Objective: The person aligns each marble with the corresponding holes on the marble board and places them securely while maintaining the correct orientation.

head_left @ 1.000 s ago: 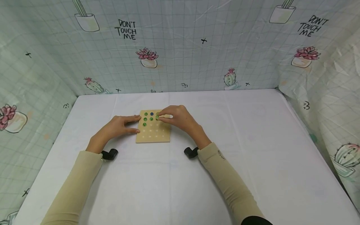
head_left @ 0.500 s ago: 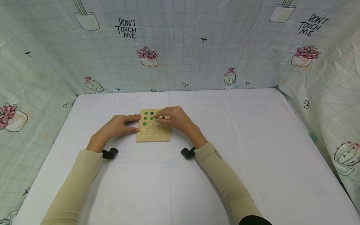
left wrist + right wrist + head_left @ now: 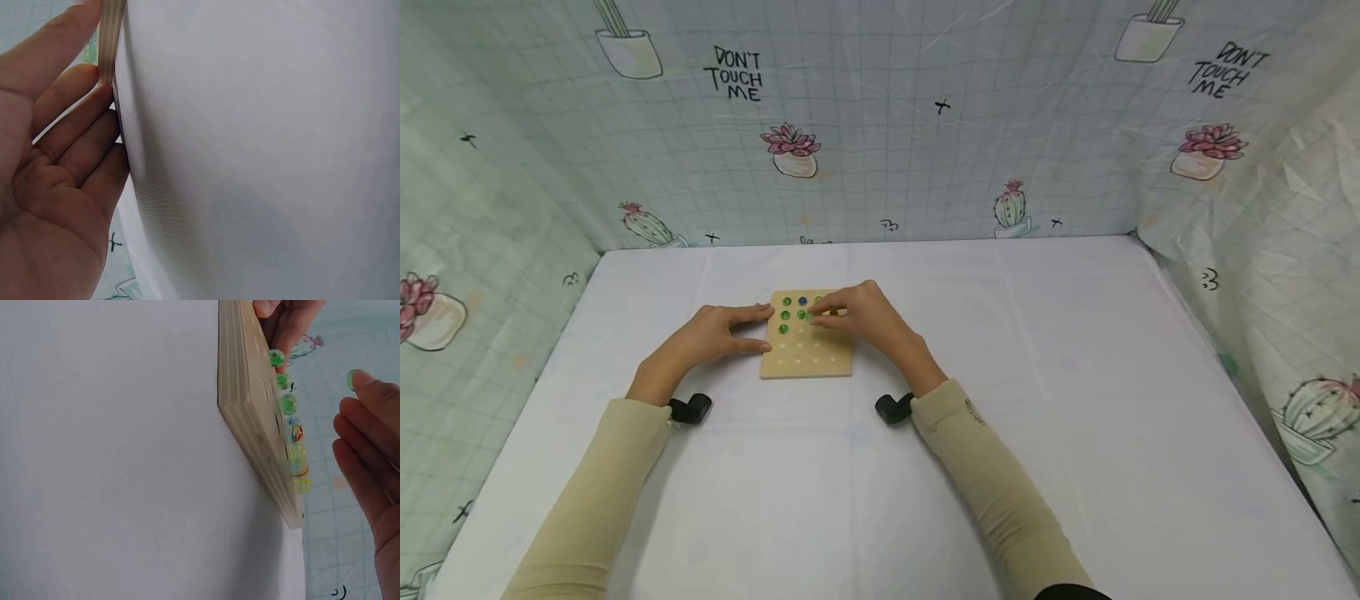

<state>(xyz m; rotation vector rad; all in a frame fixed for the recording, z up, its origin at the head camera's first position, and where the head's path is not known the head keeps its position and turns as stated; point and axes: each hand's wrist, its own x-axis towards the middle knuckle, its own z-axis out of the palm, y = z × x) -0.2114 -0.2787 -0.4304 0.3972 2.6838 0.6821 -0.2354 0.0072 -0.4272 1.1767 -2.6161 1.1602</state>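
Observation:
A square wooden board (image 3: 808, 360) with rows of small hollows lies on the table. Glass marbles, mostly green (image 3: 784, 329) plus one blue marble (image 3: 802, 302), sit in its far rows. Along the board's left edge, my left hand (image 3: 706, 340) touches the wood with thumb and fingertips, its fingers fairly straight. My right hand (image 3: 874, 321) hovers above the far right part of the board, hiding some marbles. In the right wrist view its thumb and forefinger pinch a green marble (image 3: 350, 380), held clear of the board and the row of seated marbles.
A white-covered table (image 3: 970, 467) surrounds the board, with wide surface to the right and in front. Patterned cloth (image 3: 880, 125) hangs at the back and both sides. A black wrist camera (image 3: 691, 409) sits beside the left wrist, another black camera (image 3: 893, 409) beside the right.
My right hand has shifted a little left over the board, from the third column towards the second, still pinching. The left hand stays at the board's edge.

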